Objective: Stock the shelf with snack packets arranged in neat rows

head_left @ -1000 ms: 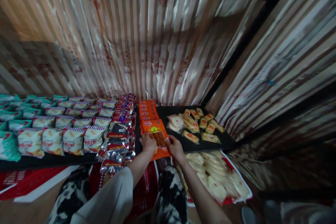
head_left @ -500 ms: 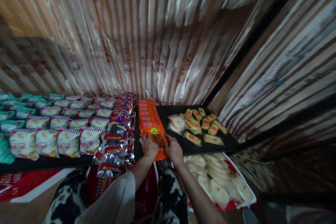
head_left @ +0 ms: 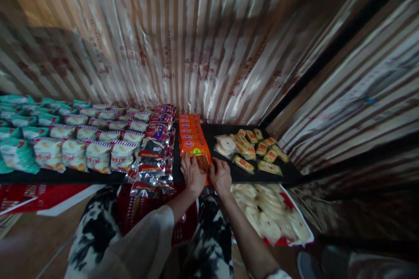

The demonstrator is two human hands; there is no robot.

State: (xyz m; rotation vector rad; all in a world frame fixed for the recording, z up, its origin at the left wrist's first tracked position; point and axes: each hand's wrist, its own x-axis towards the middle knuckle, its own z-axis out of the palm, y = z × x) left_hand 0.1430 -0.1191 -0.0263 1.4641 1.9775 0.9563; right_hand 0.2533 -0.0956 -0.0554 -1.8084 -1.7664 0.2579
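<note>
Striped, red-printed sheeting (head_left: pixel 203 43) backs the black shelf (head_left: pixel 248 177). Beside red-silver packets (head_left: pixel 152 148), your left hand (head_left: pixel 194 175) spreads over the front orange packet (head_left: pixel 203 163), your right hand (head_left: pixel 221 177) curls at its edge; whether either grip pinches, I cannot tell. White bags (head_left: pixel 98 158) partly read "上虾".

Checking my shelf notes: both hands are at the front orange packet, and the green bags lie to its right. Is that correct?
Not quite: in the head view, the green bags lie to the left of the front orange packet, not the right. The left hand and right hand are indeed at that packet.
</note>
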